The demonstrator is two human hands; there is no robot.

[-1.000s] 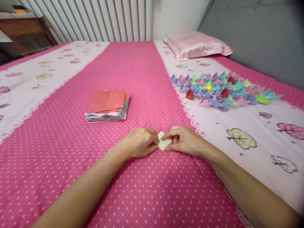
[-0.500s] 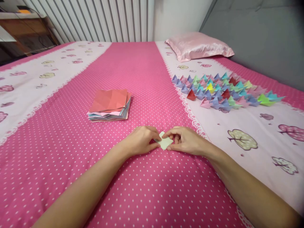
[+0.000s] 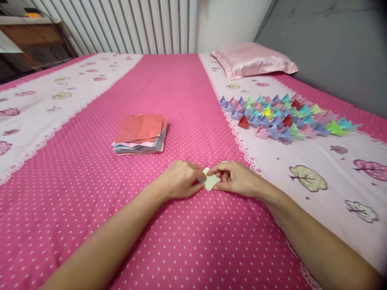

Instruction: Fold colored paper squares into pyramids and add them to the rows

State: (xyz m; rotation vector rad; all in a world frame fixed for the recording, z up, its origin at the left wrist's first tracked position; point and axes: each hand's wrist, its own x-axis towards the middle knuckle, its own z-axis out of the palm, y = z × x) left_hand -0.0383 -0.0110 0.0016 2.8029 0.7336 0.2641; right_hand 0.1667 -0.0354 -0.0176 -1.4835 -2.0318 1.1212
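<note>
Pale green paper (image 3: 212, 183) between both hands (image 3: 181, 179) (image 3: 238, 179)

On the bed (image 3: 187, 241), the folded paper (image 3: 212, 183) lies nearest the viewer, between the left hand (image 3: 183, 179) and the right hand (image 3: 237, 178). Beyond the left hand and further left rests the stack of sheets (image 3: 140, 129). The paper boats (image 3: 286, 120) stand in close rows beyond the right hand, to its right. Behind them lies the pillow (image 3: 252, 60), near the upright panel (image 3: 326, 52) along the right side. Slats (image 3: 151, 28) stand behind the bed's far edge; furniture (image 3: 33, 36) sits past its far left corner.
</note>
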